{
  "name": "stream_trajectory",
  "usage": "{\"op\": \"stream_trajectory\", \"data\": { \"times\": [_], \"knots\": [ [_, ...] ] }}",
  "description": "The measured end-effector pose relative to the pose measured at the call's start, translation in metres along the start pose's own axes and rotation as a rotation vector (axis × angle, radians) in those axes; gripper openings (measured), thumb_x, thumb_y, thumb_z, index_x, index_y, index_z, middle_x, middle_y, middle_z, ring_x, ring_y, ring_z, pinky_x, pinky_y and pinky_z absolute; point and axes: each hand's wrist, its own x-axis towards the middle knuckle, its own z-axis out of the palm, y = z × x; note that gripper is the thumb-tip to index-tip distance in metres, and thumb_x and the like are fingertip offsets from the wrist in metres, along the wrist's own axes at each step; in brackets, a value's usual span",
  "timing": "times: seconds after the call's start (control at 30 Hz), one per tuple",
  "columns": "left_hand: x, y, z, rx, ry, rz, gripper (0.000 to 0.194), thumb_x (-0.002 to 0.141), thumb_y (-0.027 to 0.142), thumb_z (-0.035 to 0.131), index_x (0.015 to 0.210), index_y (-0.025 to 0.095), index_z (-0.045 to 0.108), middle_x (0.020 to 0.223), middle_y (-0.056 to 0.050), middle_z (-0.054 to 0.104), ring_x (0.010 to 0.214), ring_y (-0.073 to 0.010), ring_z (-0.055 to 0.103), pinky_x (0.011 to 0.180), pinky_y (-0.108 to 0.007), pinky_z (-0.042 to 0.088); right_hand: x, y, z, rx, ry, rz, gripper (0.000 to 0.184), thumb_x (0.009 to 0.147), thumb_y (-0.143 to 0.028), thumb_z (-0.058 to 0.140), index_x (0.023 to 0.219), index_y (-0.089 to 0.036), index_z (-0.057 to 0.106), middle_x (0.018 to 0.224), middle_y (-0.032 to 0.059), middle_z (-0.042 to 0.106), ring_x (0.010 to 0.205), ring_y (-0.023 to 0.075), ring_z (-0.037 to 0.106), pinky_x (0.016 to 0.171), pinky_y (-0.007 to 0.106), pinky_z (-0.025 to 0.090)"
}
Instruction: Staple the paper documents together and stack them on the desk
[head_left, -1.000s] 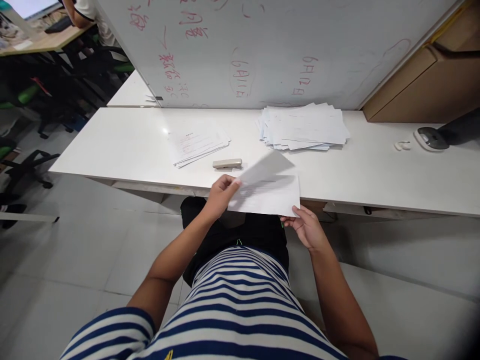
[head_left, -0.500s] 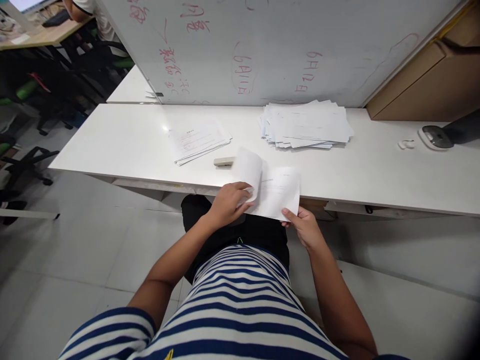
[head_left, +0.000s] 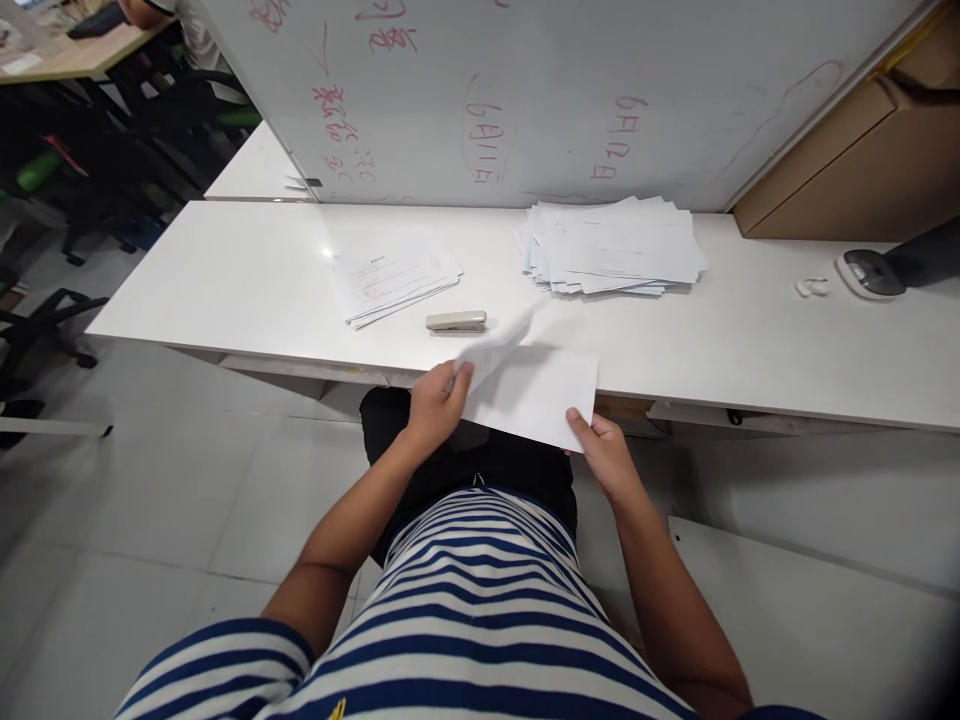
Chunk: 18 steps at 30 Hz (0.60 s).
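Note:
White paper sheets (head_left: 541, 395) are held between my two hands over the desk's front edge. My left hand (head_left: 437, 402) is closed on the left side of the sheets, thumb on top, and a lifted, blurred leaf rises from it toward the right. The right-hand corner is pinched by my right hand (head_left: 604, 450), its thumb on the upper face and the fingers underneath. Just beyond the sheets lies a beige stapler (head_left: 456, 321) on the desk. A thin stack of printed papers (head_left: 397, 283) rests behind it to the left.
A larger, uneven pile of papers (head_left: 615, 248) lies on the white desk (head_left: 750, 330) by the whiteboard (head_left: 555, 100). Farther right are a cardboard box (head_left: 847, 165), small white earbuds (head_left: 811, 288) and a dark-lidded object (head_left: 868, 274). Another person's arm (head_left: 146, 12) shows at upper left.
My left hand has shifted left and turned thumb-up. The curled leaf has swung into a raised flap, baring the blank sheet below and the whole stapler. My right hand keeps its corner.

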Motion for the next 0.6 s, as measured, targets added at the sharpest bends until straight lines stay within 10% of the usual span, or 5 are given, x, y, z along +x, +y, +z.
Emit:
{"op": "stream_trajectory", "data": {
  "times": [0.2,0.47,0.6],
  "knots": [
    [0.007,-0.01,-0.017,-0.019,0.116,-0.04,0.039,0.099,0.049,0.044,0.081,0.02,0.063,0.075,-0.003,0.064,0.073,-0.0184,0.06,0.069,-0.03,0.046,0.003,0.006,-0.004,0.026,-0.026,0.039,0.047,0.077,-0.065,0.067,0.076,-0.018,0.07,0.065,0.0029,0.068,0.062,0.0198,0.062,0.059,0.03,0.049],
    [-0.005,0.002,-0.002,0.223,-0.423,0.528,0.056,0.082,0.067,0.06,0.119,0.025,0.065,0.136,-0.012,0.061,0.134,-0.0331,0.047,0.113,-0.054,0.031,0.003,-0.014,0.011,0.225,-0.118,0.03,0.086,0.081,-0.086,0.031,0.124,-0.021,0.066,0.106,0.01,0.075,0.103,0.0295,0.069,0.078,0.039,0.059],
    [0.001,0.003,-0.002,0.274,-0.395,0.5,0.041,0.096,0.053,0.05,0.124,0.027,0.063,0.142,-0.007,0.057,0.14,-0.0291,0.041,0.117,-0.052,0.024,0.0,-0.022,0.009,0.305,-0.134,0.086,0.079,0.08,-0.083,0.043,0.125,-0.021,0.065,0.114,0.01,0.073,0.104,0.0312,0.069,0.078,0.043,0.06]
  ]
}}
